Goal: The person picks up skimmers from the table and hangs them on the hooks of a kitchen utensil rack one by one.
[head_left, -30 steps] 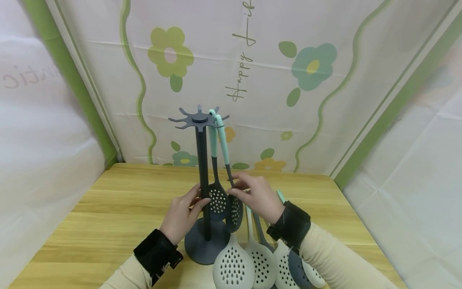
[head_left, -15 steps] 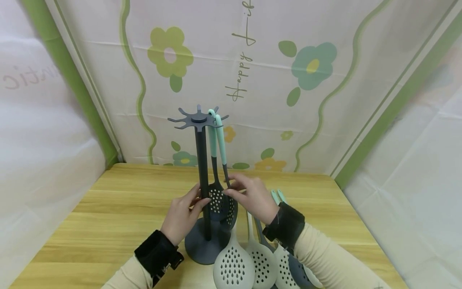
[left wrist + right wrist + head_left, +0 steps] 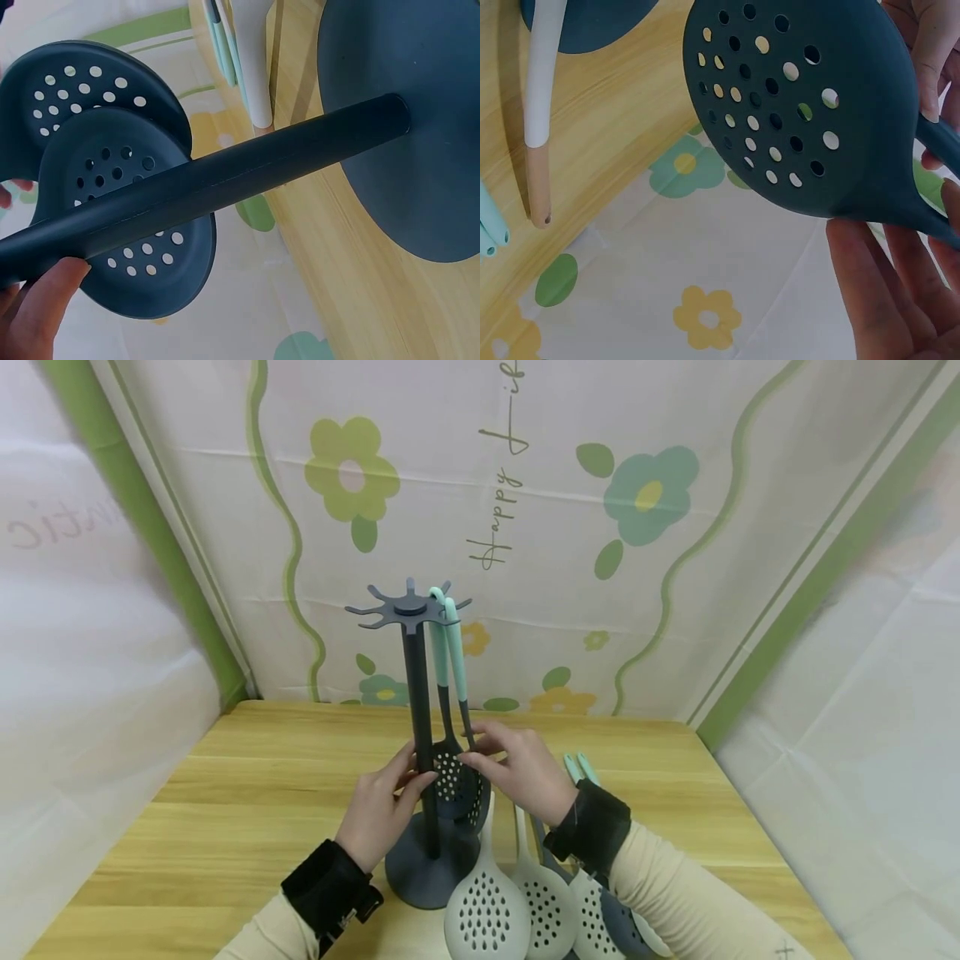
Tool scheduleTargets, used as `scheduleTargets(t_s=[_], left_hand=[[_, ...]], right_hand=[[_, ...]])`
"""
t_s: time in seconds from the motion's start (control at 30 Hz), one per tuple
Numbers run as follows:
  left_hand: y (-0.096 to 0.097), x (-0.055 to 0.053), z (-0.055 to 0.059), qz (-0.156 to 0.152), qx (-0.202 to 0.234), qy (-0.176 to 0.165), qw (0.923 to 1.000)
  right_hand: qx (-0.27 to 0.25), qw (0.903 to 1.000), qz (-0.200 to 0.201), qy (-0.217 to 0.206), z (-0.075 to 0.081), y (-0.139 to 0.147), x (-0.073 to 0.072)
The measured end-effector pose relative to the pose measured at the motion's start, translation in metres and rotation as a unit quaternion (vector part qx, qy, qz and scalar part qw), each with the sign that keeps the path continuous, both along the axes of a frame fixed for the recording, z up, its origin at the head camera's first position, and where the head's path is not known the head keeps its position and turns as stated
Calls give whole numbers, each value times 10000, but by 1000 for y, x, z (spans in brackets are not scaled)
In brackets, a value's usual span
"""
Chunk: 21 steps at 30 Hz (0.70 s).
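Observation:
A dark utensil stand [image 3: 417,685] with a ring of hooks on top stands upright on a round base. My left hand [image 3: 378,810] grips its pole low down. Two dark skimmers with mint handles hang from hooks on its right side. My right hand [image 3: 531,768] holds the outer skimmer [image 3: 772,97] at its neck, thumb in front and fingers behind. Right beside the pole hangs the inner skimmer [image 3: 450,777]; the two heads overlap in the left wrist view. Part of the outer head is hidden behind my right thumb.
Several white and dark skimmers lie on the wooden table [image 3: 225,827] at front right, among them a white skimmer [image 3: 487,918] near the stand's base [image 3: 420,881]. Two mint handle ends [image 3: 579,768] show beyond my right wrist. A flowered cloth [image 3: 450,460] hangs behind.
My right hand has shifted slightly left with the outer skimmer, whose head has moved closer to the inner one and turned more edge-on. The left hand keeps its grip on the pole.

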<state>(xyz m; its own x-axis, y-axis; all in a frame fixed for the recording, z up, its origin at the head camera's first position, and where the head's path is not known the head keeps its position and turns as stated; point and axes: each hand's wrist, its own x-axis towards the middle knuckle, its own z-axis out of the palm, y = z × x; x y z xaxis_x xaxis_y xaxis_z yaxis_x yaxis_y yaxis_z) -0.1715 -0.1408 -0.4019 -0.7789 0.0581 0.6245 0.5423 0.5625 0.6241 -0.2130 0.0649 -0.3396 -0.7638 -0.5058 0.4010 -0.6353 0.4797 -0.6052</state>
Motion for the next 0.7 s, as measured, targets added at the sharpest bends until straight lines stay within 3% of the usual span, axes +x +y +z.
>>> scheduleTargets(t_s=[0.3,0.7], left_hand=[[0,1,0,8,9,-116,9999],[1,2,2,12,87,-79,9999]], right_hand=[[-336,9992,44,-219,-3,9,0],[-401,9986,-327,-122,-14,30,-3]])
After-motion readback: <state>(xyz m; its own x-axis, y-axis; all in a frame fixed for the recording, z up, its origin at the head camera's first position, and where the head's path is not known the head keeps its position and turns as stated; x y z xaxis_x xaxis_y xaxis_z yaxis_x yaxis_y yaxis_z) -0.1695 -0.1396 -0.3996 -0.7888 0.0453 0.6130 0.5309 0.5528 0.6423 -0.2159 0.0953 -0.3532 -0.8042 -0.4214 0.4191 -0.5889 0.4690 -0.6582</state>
